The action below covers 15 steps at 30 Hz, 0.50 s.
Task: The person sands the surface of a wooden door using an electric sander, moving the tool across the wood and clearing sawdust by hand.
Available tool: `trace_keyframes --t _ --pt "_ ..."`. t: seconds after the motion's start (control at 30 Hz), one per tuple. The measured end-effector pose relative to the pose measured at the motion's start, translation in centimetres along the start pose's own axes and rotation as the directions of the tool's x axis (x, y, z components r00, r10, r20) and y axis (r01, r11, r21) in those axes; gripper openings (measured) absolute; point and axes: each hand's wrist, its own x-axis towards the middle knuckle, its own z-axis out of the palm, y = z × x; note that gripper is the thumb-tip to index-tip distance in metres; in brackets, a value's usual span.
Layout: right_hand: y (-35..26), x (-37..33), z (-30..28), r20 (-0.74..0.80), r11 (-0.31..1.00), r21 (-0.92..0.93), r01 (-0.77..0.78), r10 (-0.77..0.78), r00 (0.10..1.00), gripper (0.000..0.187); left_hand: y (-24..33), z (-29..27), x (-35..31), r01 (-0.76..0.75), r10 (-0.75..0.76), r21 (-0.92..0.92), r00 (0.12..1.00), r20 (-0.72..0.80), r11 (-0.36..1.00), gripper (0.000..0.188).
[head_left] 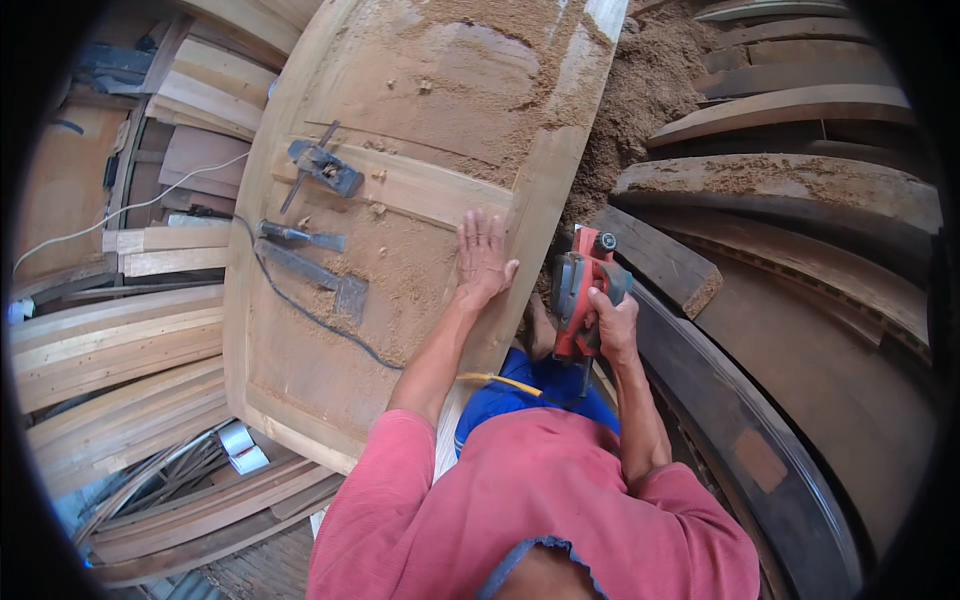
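Observation:
My right hand (612, 325) is closed around the handle of a red and grey electric planer (577, 290), held on its side off the right edge of a wooden door (290, 365). Fingers outstretched, my left hand (483, 255) rests flat on the door, close to its right edge and a raised crosspiece (425, 190). To the left of that hand lie a hand plane (340, 174), a blue-handled chisel (300, 236) and a dark long-handled tool with a squarish end (350, 297). A dark power cord (310, 312) runs over the door, passing under my left forearm.
Shavings (640, 110) heap beside the door's far right and are scattered over its surface. Stacked boards (120, 365) line the left; more planks (790, 185) crowd the right. A white cable (130, 208) crosses at far left. A yellow strip (505, 382) is near my lap.

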Motion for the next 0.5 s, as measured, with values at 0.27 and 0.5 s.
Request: trace_keyframes --t 0.27,0.5 --pt "1.2 -0.1 -1.8 -0.051 0.999 -0.039 -0.036 0.034 0.998 0.027 2.1 2.4 9.0 -0.565 0.565 0.018 0.825 0.011 0.825 0.079" --pt "1.1 -1.1 -1.0 -0.074 0.999 0.016 -0.034 0.035 0.997 0.026 -3.2 -0.7 15.6 -0.217 0.256 0.245 0.957 -0.14 0.945 0.077"
